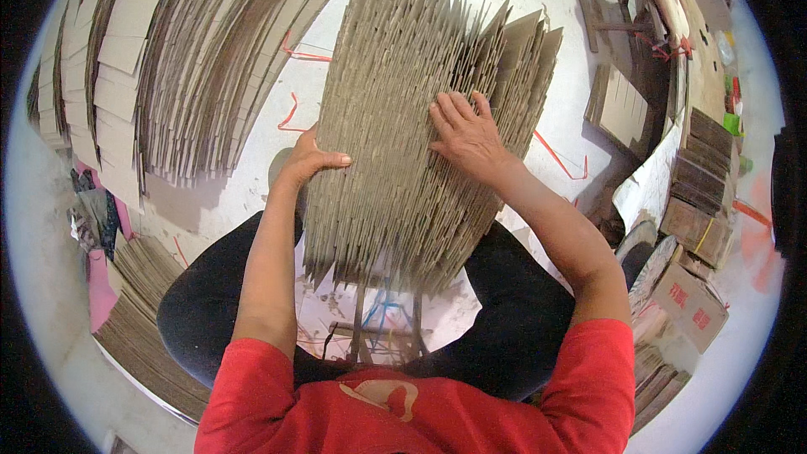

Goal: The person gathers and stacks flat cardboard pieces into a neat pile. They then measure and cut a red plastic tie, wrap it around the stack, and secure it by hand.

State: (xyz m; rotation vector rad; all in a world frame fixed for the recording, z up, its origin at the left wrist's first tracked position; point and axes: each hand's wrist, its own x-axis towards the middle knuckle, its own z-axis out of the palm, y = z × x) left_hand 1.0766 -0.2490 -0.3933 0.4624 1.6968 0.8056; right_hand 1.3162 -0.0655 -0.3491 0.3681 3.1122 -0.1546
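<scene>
Before me stands a thick bundle of brown cardboard pieces (378,107), packed on edge with their ragged edges upward. Its right part fans apart at the far end, leaving a dark gap between the pieces. My left hand (310,157) grips the bundle's left side, the thumb lying over the top edges and the fingers mostly hidden behind the side. On the right part, near the gap, my right hand (470,135) rests palm down with its fingertips touching the cardboard edges. I cannot see it gripping any single piece.
Long rows of stacked cardboard sheets (208,63) stand at the far left. More cardboard (142,321) lies by my left knee. Red straps (567,161) cross the pale floor. A wooden frame (586,6), a printed carton (687,306) and further cardboard stacks (700,157) are on the right.
</scene>
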